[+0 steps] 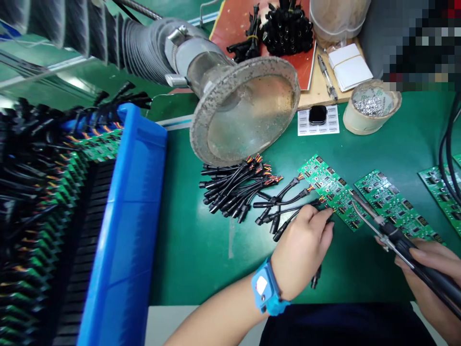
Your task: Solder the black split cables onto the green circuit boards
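My left hand (303, 242), with a blue wrist strap (266, 287), pinches the end of a black cable (288, 210) against the near edge of a green circuit board (329, 190). My right hand (430, 271) grips a black soldering iron (406, 242) whose tip points at that same board edge. A thin solder wire runs along the iron. A second green board (394, 204) lies just to the right, partly under the iron.
A pile of black cables with coloured wires (234, 185) lies left of the boards. A fume-extractor funnel (248, 110) hangs above. A blue bin (126, 216) of finished boards stands left. A cup of metal bits (370, 108), labels and more boards (441, 192) sit right.
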### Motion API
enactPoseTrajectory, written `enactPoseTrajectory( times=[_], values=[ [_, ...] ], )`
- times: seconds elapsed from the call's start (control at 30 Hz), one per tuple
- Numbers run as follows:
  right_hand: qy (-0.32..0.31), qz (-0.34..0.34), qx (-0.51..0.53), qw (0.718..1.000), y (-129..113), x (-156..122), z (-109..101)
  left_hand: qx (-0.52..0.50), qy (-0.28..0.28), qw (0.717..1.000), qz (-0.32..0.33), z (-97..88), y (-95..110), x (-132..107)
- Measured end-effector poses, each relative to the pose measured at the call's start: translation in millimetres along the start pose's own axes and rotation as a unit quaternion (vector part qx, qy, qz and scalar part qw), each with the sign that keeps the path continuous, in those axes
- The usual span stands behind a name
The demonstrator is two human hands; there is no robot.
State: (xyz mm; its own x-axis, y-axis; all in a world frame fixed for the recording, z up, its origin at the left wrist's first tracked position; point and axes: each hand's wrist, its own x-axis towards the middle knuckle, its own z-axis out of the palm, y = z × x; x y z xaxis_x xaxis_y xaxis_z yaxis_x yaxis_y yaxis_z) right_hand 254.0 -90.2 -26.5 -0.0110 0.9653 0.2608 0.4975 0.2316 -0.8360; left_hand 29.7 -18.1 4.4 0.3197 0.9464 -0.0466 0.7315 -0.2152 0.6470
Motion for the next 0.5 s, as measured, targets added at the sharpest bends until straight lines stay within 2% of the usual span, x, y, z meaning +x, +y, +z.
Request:
enactPoseTrajectory(
  times=[0.07,0.13,0.23,0.3,0.37,0.43,0.5],
  values=[
    [0.014,0.003,0.015,1.000,-13,15,7,-0.046,0.005,0.999,-0.014,-3.6,0,3],
    [0.012,-0.022,0.025,0.999,-22,28,16,-0.119,-0.010,0.992,-0.044,-7.1,-3,6],
    [0.032,-0.026,0.045,0.998,-26,39,28,-0.279,-0.062,0.949,-0.130,-11.6,-8,10],
    [0.038,-0.009,0.061,0.997,-24,41,34,-0.337,-0.090,0.922,-0.171,-14.6,-12,11],
    [0.028,0.011,0.074,0.997,-21,39,37,-0.290,-0.101,0.938,-0.158,-17.7,-14,11],
    [0.018,0.030,0.080,0.996,-19,35,38,-0.179,-0.091,0.974,-0.100,-20.3,-15,11],
    [0.010,0.034,0.072,0.997,-17,32,37,-0.073,-0.068,0.994,-0.040,-21.6,-15,9]
  ],
)
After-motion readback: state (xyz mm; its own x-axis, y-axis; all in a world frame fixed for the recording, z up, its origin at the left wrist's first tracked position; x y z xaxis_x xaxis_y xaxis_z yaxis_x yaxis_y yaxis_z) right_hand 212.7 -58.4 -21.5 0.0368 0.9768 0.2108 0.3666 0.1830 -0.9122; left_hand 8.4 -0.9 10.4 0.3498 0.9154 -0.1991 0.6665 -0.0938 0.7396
